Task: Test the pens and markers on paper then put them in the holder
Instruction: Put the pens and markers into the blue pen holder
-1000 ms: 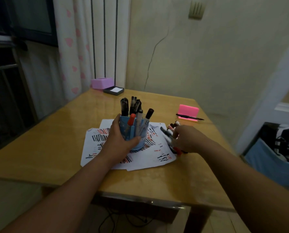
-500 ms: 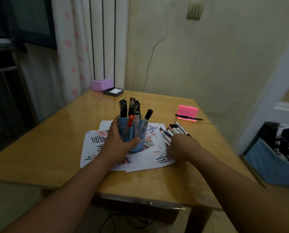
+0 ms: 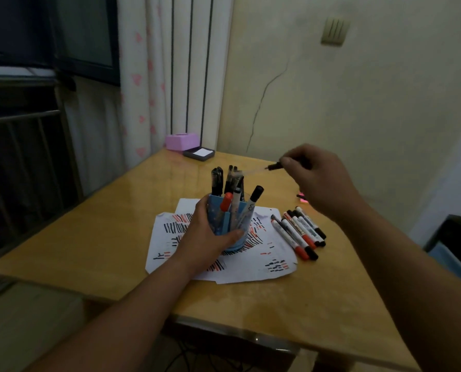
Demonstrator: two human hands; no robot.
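On the table: a glossy yellow-brown wooden table (image 3: 89, 237) carries overlapping white paper sheets (image 3: 264, 261), flat and covered in short black and red test strokes.
Holder: a round blue plastic pen holder (image 3: 240, 224) stands upright on the paper sheets, near the middle of the table.
Holder contents: a tight bunch of upright pens and markers, most with black caps. A red-capped marker (image 3: 226, 201) sits at the front, and a white marker with a black cap (image 3: 256, 194) leans out to the right.
Left hand: the left hand (image 3: 205, 237) is wrapped round the holder's near side, with the fingers on its left wall and the thumb curled across the lower front.
Right hand: the right hand (image 3: 315, 178) is raised above the table, to the right of the holder and higher than it. Its fingertips pinch one end of a pen.
Held pen: a slim clear-barrelled pen with a dark end (image 3: 273, 166) lies almost level in the air, its free end pointing left at the tops of the pens in the holder. It is blurred, so I cannot tell whether it touches them.
Loose markers: a slanted row of white-barrelled markers (image 3: 299, 232) with black and red caps lies side by side just right of the holder, partly on the paper's edge.
Far corner: a pink rectangular box (image 3: 182, 140) stands beside a dark shallow tray with a white pad (image 3: 199, 153).
Behind the right wrist: a small pink object (image 3: 302, 197) is mostly hidden.
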